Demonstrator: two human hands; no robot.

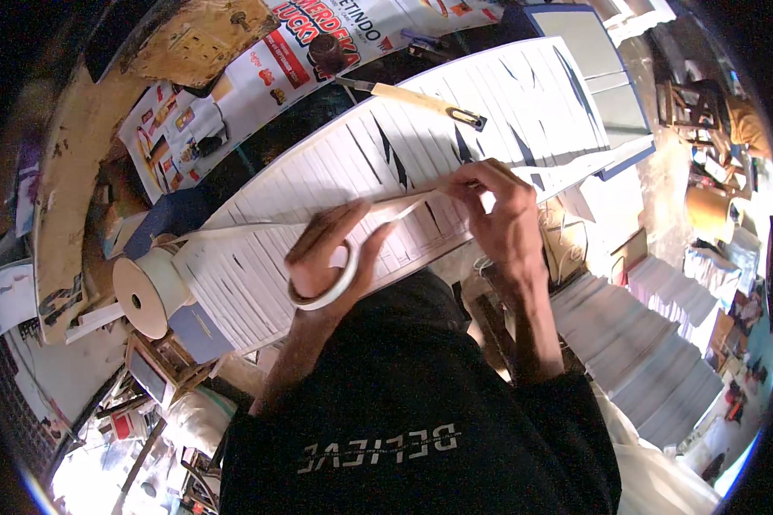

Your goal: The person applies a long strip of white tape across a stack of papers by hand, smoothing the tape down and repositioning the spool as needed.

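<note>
My left hand (322, 249) is curled around a narrow roll of white tape (325, 300), its ring hanging by the palm. A short white strip (410, 209) rises from near my left fingertips toward my right hand. Fingers bent and pinched, my right hand (508, 210) grips a pale ribbon (249, 229) along its length. This ribbon runs from a large cream spool (142, 296) at the left, past both hands. Beneath lies a long row of white paper blocks (266, 283), packed side by side with dark gaps between some.
A yellow-handled cutter knife (412, 99) rests on the row's far side. Blue covers (199, 333) lie under the row's left end. A printed banner (258, 73) spreads behind. Tall paper stacks (636, 343) stand at right, and a worn wooden block (199, 43) sits far left.
</note>
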